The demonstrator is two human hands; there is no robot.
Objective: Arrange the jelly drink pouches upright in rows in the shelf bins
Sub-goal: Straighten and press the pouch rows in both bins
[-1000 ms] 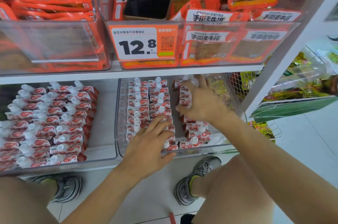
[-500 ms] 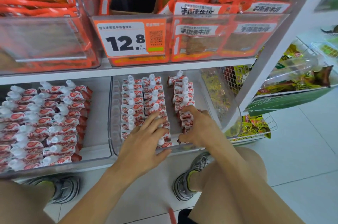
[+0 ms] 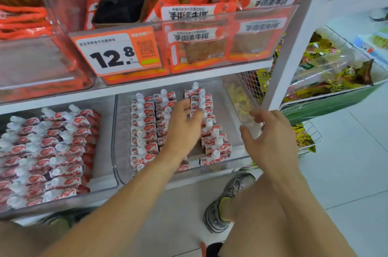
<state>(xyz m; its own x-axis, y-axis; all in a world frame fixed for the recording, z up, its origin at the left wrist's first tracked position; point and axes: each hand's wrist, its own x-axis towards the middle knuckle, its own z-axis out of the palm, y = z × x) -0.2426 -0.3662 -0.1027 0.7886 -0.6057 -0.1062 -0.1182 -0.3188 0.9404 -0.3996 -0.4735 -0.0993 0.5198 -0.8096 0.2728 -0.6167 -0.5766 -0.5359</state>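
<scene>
From your head camera, your left hand (image 3: 183, 124) has reached deeper into the clear bin (image 3: 210, 169), fingers loosely spread over the middle rows of jelly drink pouches (image 3: 144, 128), gripping none that you can see. Your right hand (image 3: 270, 137) has lifted off the right-hand row and now hovers at the bin's right wall, fingers loosely curled, holding nothing. The pouches stand upright in three rows.

The jelly drink pouches (image 3: 144, 130), red and white with white caps, stand upright in three rows inside the clear right bin (image 3: 235, 109). More of the same pouches (image 3: 52, 151) lean in packed rows in the left bin (image 3: 105, 183).
</scene>
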